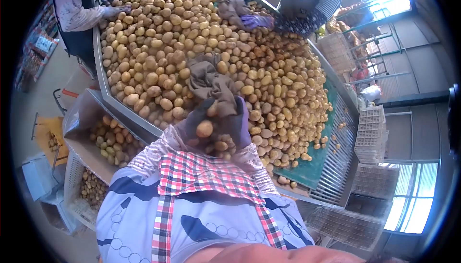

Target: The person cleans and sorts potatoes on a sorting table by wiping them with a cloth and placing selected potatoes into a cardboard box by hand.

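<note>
A broad heap of yellow-brown potatoes covers a metal-rimmed sorting table. At the table's near edge my left hand, in a dark glove, is bent around several potatoes close to my chest. My right hand, in a purple and dark glove, lies on the other side of them, its fingers up at a brown-grey cloth. That cloth is crumpled over the heap and reaches down between my hands. A larger potato shows between the gloves. Blur hides most of my fingertips.
Co-workers' gloved hands rest on the heap at the far left and far right. A cardboard box and a white crate with potatoes stand at left. Metal slats and stacked plastic crates lie at right.
</note>
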Available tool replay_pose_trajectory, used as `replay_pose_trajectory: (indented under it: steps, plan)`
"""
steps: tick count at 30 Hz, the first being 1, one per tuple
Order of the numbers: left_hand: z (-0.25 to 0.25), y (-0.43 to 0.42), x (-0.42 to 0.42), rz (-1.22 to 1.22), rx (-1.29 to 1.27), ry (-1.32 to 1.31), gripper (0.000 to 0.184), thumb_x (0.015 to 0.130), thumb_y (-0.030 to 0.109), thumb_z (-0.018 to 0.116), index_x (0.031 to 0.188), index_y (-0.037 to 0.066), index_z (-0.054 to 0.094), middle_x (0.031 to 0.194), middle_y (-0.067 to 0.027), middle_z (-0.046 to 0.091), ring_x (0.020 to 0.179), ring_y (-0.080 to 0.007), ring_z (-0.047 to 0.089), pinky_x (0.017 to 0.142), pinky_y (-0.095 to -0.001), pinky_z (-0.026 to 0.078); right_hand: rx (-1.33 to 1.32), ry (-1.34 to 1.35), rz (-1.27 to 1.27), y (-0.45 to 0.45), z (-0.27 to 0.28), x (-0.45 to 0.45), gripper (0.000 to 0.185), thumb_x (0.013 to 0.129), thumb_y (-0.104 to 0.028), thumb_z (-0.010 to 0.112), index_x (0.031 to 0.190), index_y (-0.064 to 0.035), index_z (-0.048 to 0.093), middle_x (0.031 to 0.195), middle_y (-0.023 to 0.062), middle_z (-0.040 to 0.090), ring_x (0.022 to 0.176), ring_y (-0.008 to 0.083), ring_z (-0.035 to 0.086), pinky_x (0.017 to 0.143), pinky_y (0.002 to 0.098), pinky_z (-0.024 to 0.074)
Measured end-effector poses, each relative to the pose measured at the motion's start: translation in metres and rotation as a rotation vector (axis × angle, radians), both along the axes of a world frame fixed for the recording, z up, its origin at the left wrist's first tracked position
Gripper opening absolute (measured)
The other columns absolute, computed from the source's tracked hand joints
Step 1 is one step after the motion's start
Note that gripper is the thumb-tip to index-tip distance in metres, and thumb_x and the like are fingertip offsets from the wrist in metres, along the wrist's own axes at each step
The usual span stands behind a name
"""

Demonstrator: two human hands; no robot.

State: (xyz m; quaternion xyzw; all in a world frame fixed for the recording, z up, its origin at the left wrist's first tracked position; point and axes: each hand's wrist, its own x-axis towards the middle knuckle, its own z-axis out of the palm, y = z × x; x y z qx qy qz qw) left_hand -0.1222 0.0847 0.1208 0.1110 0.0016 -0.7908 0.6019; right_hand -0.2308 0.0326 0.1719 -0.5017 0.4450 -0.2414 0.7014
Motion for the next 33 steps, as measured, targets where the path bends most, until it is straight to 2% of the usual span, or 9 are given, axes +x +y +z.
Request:
replay_pose_trajectory:
  steps: [2, 15, 17, 19, 24, 26, 27, 30, 33]
  plan:
    - [-0.015, 0.000, 0.005, 0.004, -0.060, 0.000, 0.028, 0.099, 0.037, 0.046, 0.104, 0.012, 0.055, 0.068, 0.0016, 0.050, 0.051, -0.0089, 0.046, 0.043, -0.0213, 0.037, -0.579, 0.099, 0.154, -0.019, -0.050, -0.015, 0.030, 0.091, -0.020, 0.059, 0.114, -0.0017, 0.058, 0.096, 0.0064, 0.061, 0.083, 0.0136, 0.058, 0.069, 0.0253, 0.0484]
    - [-0.087, -0.020, -0.008, 0.363, 0.004, -0.160, 0.064, 0.093, 0.057, 0.050, 0.123, 0.001, 0.054, 0.111, -0.0109, 0.063, 0.101, -0.0228, 0.061, 0.093, -0.0348, 0.049, -0.571, 0.150, 0.146, 0.007, -0.087, -0.026, 0.040, 0.094, -0.019, 0.054, 0.130, -0.0024, 0.049, 0.124, 0.0142, 0.059, 0.123, 0.0253, 0.049, 0.106, 0.0368, 0.0360]
    - [-0.081, -0.015, -0.008, 0.383, -0.048, -0.254, 0.064, 0.092, 0.058, 0.050, 0.122, 0.001, 0.054, 0.110, -0.0105, 0.063, 0.099, -0.0222, 0.062, 0.092, -0.0345, 0.049, -0.754, 0.154, 0.273, 0.001, -0.068, -0.024, 0.036, 0.094, -0.012, 0.054, 0.128, 0.0002, 0.051, 0.117, 0.0126, 0.061, 0.108, 0.0234, 0.057, 0.095, 0.0334, 0.0447]
    - [-0.075, -0.010, -0.007, 0.406, 0.015, -0.315, 0.056, 0.092, 0.057, 0.051, 0.111, 0.004, 0.055, 0.097, -0.0063, 0.060, 0.085, -0.0176, 0.058, 0.077, -0.0303, 0.046, 0.704, -0.648, -0.025, -0.016, -0.069, -0.020, 0.032, 0.094, -0.009, 0.054, 0.124, 0.0013, 0.054, 0.110, 0.0096, 0.065, 0.101, 0.0211, 0.062, 0.090, 0.0325, 0.0493]
    - [-0.056, 0.003, -0.001, 0.512, -0.075, -0.548, 0.041, 0.094, 0.051, 0.054, 0.096, 0.010, 0.058, 0.078, 0.0006, 0.056, 0.063, -0.0063, 0.051, 0.053, -0.0208, 0.040, -0.649, -0.109, 0.327, 0.001, -0.009, -0.018, 0.035, 0.095, -0.012, 0.054, 0.127, 0.0008, 0.052, 0.117, 0.0095, 0.062, 0.108, 0.0216, 0.060, 0.092, 0.0308, 0.0484]
    - [-0.063, -0.003, -0.008, 0.724, -0.050, -0.939, 0.044, 0.094, 0.050, 0.056, 0.101, 0.006, 0.061, 0.086, -0.0022, 0.060, 0.072, -0.0073, 0.053, 0.063, -0.0239, 0.044, 0.407, -0.616, 0.013, 0.000, -0.049, -0.030, 0.035, 0.094, -0.009, 0.053, 0.128, 0.0006, 0.051, 0.120, 0.0103, 0.060, 0.110, 0.0228, 0.058, 0.093, 0.0314, 0.0479]
    - [-0.077, -0.005, -0.009, 0.813, 0.017, -1.208, 0.046, 0.094, 0.049, 0.057, 0.103, 0.004, 0.062, 0.090, -0.0040, 0.062, 0.078, -0.0080, 0.055, 0.069, -0.0261, 0.046, -0.355, 0.015, 0.152, -0.005, -0.086, -0.035, 0.036, 0.095, -0.004, 0.051, 0.130, 0.0002, 0.047, 0.122, 0.0104, 0.058, 0.112, 0.0205, 0.056, 0.093, 0.0302, 0.0474]
    - [-0.051, -0.001, -0.016, 0.881, 0.000, -1.346, 0.045, 0.094, 0.047, 0.057, 0.098, 0.002, 0.062, 0.084, -0.0043, 0.062, 0.074, -0.0084, 0.053, 0.065, -0.0267, 0.044, 0.081, -0.262, 0.028, -0.006, -0.094, -0.034, 0.028, 0.096, -0.017, 0.053, 0.120, -0.0022, 0.056, 0.113, 0.0074, 0.063, 0.100, 0.0168, 0.058, 0.088, 0.0299, 0.0463]
    - [-0.068, -0.010, -0.012, 0.628, -0.132, -0.470, 0.048, 0.094, 0.053, 0.052, 0.094, 0.006, 0.061, 0.073, -0.0018, 0.059, 0.066, -0.0125, 0.054, 0.060, -0.0257, 0.043, -0.235, -0.028, 0.094, -0.018, -0.128, -0.045, 0.028, 0.095, -0.016, 0.053, 0.118, -0.0013, 0.057, 0.111, 0.0084, 0.063, 0.100, 0.0180, 0.058, 0.086, 0.0309, 0.0467]
